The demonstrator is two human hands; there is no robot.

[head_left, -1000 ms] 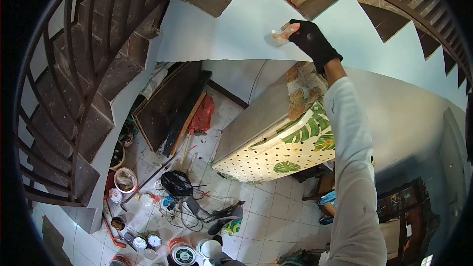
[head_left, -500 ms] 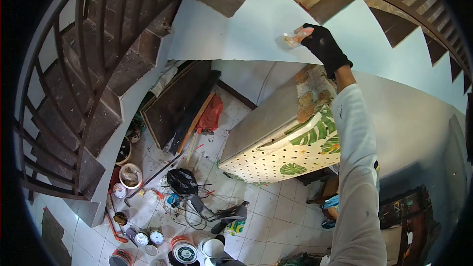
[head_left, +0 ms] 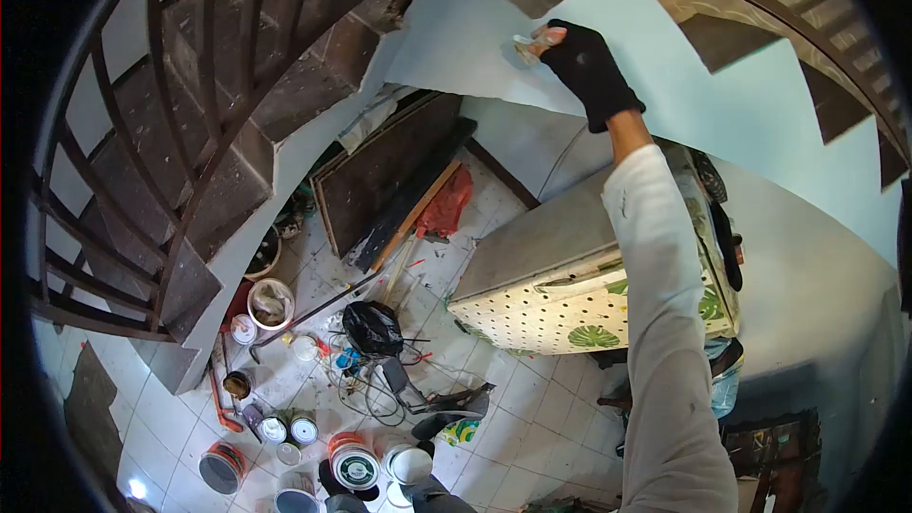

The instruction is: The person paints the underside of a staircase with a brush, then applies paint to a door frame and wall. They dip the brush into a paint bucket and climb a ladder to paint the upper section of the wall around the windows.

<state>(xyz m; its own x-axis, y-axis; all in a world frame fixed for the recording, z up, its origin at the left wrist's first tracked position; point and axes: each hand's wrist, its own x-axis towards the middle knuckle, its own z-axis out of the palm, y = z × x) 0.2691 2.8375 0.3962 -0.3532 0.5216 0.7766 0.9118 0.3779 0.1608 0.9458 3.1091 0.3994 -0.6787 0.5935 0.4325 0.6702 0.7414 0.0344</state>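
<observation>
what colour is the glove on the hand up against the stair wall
Black. The gloved right hand grips a pale pad. It shows best in the head view.

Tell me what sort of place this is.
Probably a home stairwell being repainted, seen from high up: a curved staircase with a railing, paint cans on the tiled floor, and the gloved right hand pressing a small pad to the pale blue wall.

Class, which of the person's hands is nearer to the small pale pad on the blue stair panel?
Right. The gloved right hand grips the small pale pad against the blue stair panel; the left hand is out of view.
</observation>
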